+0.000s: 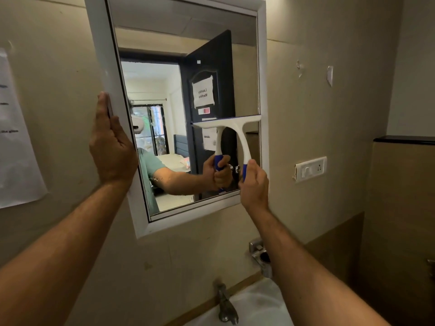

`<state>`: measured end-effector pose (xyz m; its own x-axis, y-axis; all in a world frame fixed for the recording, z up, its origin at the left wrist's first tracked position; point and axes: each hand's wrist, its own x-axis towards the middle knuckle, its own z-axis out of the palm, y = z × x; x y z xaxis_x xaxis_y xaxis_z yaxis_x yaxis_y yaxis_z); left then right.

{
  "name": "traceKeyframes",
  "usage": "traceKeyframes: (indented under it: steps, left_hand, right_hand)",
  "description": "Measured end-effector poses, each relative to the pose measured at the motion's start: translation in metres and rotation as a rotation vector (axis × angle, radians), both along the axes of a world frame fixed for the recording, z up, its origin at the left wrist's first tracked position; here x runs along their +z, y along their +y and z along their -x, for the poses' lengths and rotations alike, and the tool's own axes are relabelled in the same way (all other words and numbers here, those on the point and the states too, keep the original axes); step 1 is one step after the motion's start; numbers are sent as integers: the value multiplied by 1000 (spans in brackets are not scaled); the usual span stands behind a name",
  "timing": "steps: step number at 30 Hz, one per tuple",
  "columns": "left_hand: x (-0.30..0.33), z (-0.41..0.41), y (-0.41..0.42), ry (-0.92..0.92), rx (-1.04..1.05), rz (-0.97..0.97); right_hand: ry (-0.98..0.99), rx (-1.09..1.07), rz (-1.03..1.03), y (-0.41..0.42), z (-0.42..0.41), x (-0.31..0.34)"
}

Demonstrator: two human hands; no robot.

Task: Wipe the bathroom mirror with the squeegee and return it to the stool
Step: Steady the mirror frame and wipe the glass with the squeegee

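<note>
The mirror [188,95], in a white frame, fills the upper centre of the frame and hangs tilted on a beige wall [306,95]. The left hand [110,147] lies at the left centre, fingers straight and together, palm flat against the outer edge of the mirror's frame. The right hand [254,184], right of centre, has its fingers curled round the blue grip of the squeegee [235,128]. The squeegee's white neck curves up from that grip to a wide white head whose blade lies against the glass in the mirror's lower right part, reaching as far as the right side of the frame. The stool is not in view.

In the glass are the reflected arm and squeegee, a dark open door with a paper notice, and a bright room beyond.

At the bottom centre, a metal tap [226,304] stands over a white sink [259,307]; whether the basin holds anything cannot be told. Above the sink, a small metal holder [260,255] is fixed to the wall; what it holds is not visible. A white switch plate [310,169] sits at the right centre, and a sheet of paper [16,142] hangs on the wall at the far left.
</note>
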<state>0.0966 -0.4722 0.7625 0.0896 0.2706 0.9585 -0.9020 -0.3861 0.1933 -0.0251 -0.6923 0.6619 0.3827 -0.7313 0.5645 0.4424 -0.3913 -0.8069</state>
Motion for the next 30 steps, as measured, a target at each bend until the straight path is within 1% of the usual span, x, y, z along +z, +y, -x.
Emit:
traceKeyframes:
  steps: [5, 9, 16, 18, 23, 25, 30]
  left_hand:
    - [-2, -2, 0, -16, 0, 6]
    - [-2, -2, -1, -16, -4, 9]
    - [-4, -1, 0, 1, -10, 8]
    - [-5, -1, 0, 10, -1, 10]
    - [-5, -3, 1, 6, 2, 1]
    - [-5, -3, 1, 6, 0, 7]
    - [-6, -2, 1, 0, -14, 11]
  right_hand:
    - [49, 45, -62, 6, 5, -40]
    - [57, 25, -66, 9, 13, -64]
    - [30, 38, -39, 10, 3, -15]
    - [39, 48, -39, 11, 2, -16]
    - [68, 41, -63, 13, 4, -48]
    - [57, 37, -68, 13, 6, -46]
    - [-11, 9, -78, 12, 8, -1]
